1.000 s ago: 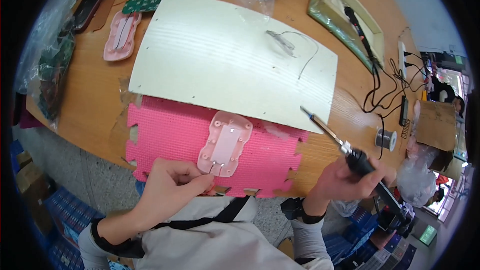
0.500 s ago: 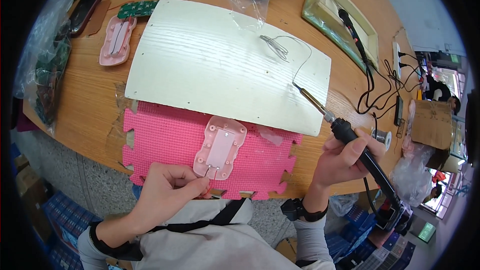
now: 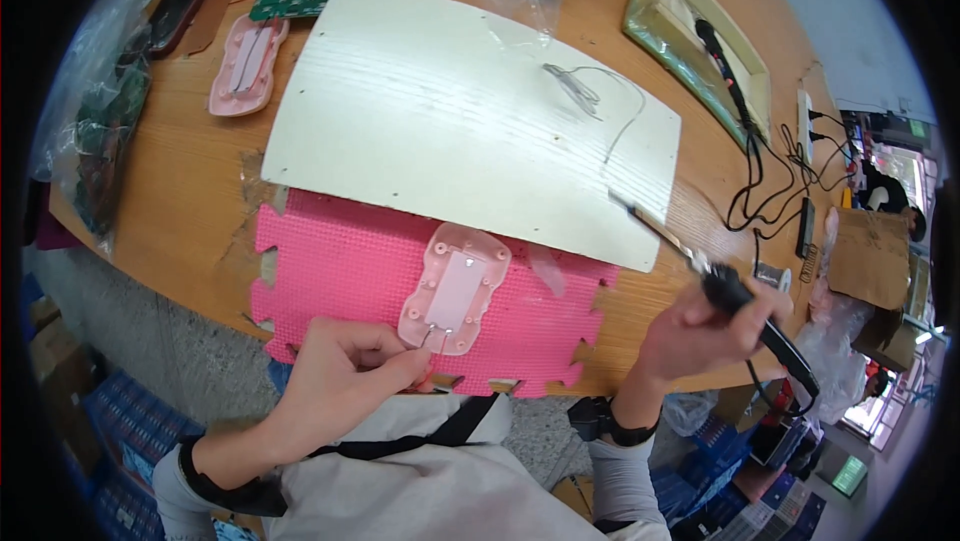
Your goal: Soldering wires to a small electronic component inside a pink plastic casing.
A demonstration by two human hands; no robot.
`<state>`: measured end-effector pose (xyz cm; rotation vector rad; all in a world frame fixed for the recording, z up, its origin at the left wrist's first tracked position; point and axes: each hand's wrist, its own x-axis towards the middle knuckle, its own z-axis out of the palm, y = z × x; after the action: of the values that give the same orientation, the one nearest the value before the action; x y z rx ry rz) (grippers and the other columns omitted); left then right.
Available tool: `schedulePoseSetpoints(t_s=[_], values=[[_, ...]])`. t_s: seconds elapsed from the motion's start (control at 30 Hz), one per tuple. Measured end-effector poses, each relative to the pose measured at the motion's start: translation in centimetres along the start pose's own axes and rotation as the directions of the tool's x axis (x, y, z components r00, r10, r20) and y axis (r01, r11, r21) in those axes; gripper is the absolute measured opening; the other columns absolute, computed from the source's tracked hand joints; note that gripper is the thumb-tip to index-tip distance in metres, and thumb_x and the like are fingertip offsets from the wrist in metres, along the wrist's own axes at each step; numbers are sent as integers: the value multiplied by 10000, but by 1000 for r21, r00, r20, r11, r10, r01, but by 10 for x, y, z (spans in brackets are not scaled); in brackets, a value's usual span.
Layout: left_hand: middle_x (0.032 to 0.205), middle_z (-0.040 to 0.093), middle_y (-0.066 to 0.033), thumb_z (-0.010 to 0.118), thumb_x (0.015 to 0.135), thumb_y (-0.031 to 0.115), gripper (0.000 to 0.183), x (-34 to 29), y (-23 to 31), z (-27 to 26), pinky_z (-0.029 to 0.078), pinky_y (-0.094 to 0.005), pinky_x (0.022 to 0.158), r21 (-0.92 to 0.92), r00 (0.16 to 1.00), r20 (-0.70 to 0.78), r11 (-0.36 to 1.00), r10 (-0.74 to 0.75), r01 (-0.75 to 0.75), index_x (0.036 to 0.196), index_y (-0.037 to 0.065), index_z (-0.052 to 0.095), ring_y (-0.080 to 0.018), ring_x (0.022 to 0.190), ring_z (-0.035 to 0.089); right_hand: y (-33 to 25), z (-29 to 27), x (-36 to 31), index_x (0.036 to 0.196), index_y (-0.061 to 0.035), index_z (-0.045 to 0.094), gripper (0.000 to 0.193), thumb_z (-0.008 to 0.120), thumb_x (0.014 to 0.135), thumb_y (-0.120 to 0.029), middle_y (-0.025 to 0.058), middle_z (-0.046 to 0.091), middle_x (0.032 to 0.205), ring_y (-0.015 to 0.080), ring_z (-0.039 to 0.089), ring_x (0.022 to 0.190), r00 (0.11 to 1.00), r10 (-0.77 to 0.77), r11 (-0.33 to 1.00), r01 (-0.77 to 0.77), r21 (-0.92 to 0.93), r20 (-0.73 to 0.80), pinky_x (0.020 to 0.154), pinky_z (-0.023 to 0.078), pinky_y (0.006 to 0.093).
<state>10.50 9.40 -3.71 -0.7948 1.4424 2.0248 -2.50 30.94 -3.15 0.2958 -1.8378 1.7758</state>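
Observation:
My left hand (image 3: 365, 366) is closed in a pinch on thin wires (image 3: 430, 341), one of them red, at the near end of a pink plastic shell (image 3: 440, 313). That shell lies open side up on a pink foam mat (image 3: 330, 261), showing a pale rectangular compartment with small metal contacts. In my right hand (image 3: 715, 333) is a soldering iron (image 3: 728, 291), its tip pointing far left over the white board (image 3: 430, 131). A loose coil of solder wire (image 3: 575, 93) lies on that board, its free end just beyond the tip.
At the far left lie a second pink shell (image 3: 235, 91) and a green circuit board (image 3: 290, 4). Another soldering iron (image 3: 725, 71) rests on a wooden frame (image 3: 645, 26) at the far right, near tangled cables (image 3: 745, 191), a power strip (image 3: 806, 121) and a wire spool (image 3: 770, 277).
The soldering iron's tip has drawn back toward me, away from the solder wire's end it was touching. My left hand keeps its pinch. The whole view has shifted slightly.

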Motion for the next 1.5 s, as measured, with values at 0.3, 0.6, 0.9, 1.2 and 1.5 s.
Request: schedulePoseSetpoints(t_s=[0.3,0.6,0.9,1.2,1.5], values=[[670,622,-98,579,782,63,154,2,3,0,473,-193,563,21,1000,10,1000,-15,15,731,-80,606,-91,630,593,-21,0,-58,799,-50,363,314,502,809,-331,84,427,527,153,420,401,924,44,998,-58,24,380,377,355,245],[652,620,-85,581,780,66,152,1,1,0,459,-183,542,8,1000,3,1000,-8,8,736,-75,618,-74,612,580,-18,-2,-66,810,-44,366,262,483,827,-277,83,448,622,163,469,471,812,72,997,-78,-15,579,453,389,271],[671,619,-95,584,782,56,130,2,1,-1,481,-189,578,25,1000,3,999,-28,28,720,-56,611,-105,630,603,-16,-2,-66,808,-43,368,246,478,827,-262,84,450,619,159,465,475,796,80,995,-97,-4,600,450,384,268],[683,622,-95,585,788,63,128,3,0,-1,485,-186,583,30,999,14,999,-33,33,743,-53,618,-101,637,604,-15,-3,-69,802,-40,384,263,511,813,-270,89,460,611,163,469,482,813,27,997,-66,46,582,450,389,261],[683,623,-98,587,785,64,123,2,1,0,483,-183,579,38,999,11,999,-37,36,752,-49,623,-98,635,603,-14,-1,-71,805,-41,380,291,505,818,-304,91,458,585,167,463,458,833,27,997,-64,48,553,447,393,259]])
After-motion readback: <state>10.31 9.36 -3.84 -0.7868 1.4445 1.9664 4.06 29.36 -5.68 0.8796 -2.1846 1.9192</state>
